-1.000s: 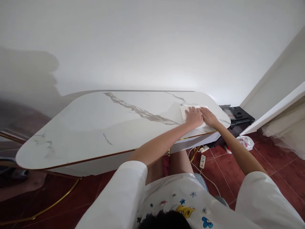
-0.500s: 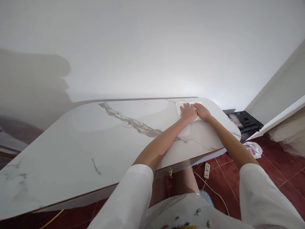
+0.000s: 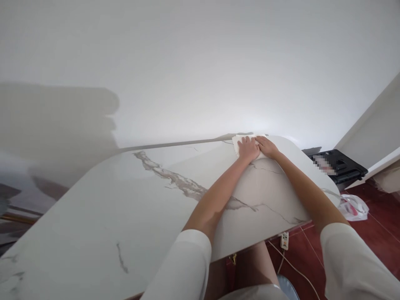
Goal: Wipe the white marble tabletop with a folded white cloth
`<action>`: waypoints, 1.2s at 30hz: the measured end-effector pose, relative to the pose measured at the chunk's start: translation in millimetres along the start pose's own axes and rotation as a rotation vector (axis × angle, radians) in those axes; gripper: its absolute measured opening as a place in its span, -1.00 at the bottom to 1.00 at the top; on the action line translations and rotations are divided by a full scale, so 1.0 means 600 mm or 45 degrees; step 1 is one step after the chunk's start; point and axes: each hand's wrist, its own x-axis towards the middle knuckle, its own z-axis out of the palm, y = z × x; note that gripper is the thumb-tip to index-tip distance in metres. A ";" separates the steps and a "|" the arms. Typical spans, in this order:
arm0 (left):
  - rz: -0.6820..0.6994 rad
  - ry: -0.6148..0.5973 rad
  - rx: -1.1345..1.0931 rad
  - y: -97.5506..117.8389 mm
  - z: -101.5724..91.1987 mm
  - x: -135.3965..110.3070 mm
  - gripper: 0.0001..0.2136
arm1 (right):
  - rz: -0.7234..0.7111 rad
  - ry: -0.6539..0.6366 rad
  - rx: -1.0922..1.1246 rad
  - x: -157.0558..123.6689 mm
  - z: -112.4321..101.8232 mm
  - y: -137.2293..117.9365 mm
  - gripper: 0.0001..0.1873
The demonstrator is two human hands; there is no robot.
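Observation:
A white cloth (image 3: 236,146) lies near the far edge of a white marble-patterned tabletop (image 3: 150,221), close to the wall. My left hand (image 3: 248,148) rests flat on it, fingers spread a little. Beside it, my right hand (image 3: 265,146) lies with outstretched fingers over the cloth's right part, its fingertips touching or nearly touching the left hand. Both palms face down and cover much of the cloth. The cloth's far edge reaches the tabletop's back edge.
A white wall (image 3: 200,66) rises behind the tabletop. To the right are a black case (image 3: 346,164) and a plastic bag (image 3: 354,207) on the red tiled floor (image 3: 386,225). A power strip (image 3: 284,241) with a cable lies below the front edge.
Both hands and the cloth have slid away from me, up to the tabletop's back edge. My view has shifted, so the tabletop and case sit lower and further right.

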 end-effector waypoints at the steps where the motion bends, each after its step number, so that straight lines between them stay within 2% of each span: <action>1: -0.004 -0.002 0.006 -0.002 0.002 0.005 -0.55 | -0.019 0.021 0.007 0.005 0.004 0.003 -0.44; 5: 0.004 -0.015 0.025 -0.010 0.007 0.023 -0.55 | -0.091 0.073 0.017 0.026 0.019 0.019 -0.45; 9: -0.006 0.003 0.031 -0.010 0.008 0.035 -0.56 | -0.129 0.057 0.020 0.042 0.025 0.036 -0.45; 21: -0.024 0.021 0.006 0.022 0.022 0.064 -0.58 | -0.250 0.106 0.021 0.063 0.035 0.108 -0.46; 27: 0.000 0.005 0.016 0.048 0.018 0.045 -0.56 | -0.199 0.097 -0.011 0.032 0.027 0.121 -0.46; 31: 0.028 -0.007 -0.008 0.069 0.018 0.017 -0.56 | -0.148 0.098 -0.010 -0.011 0.011 0.119 -0.48; 36: 0.079 -0.005 -0.016 0.091 0.011 -0.030 -0.53 | -0.018 0.014 -0.028 -0.072 -0.013 0.096 -0.45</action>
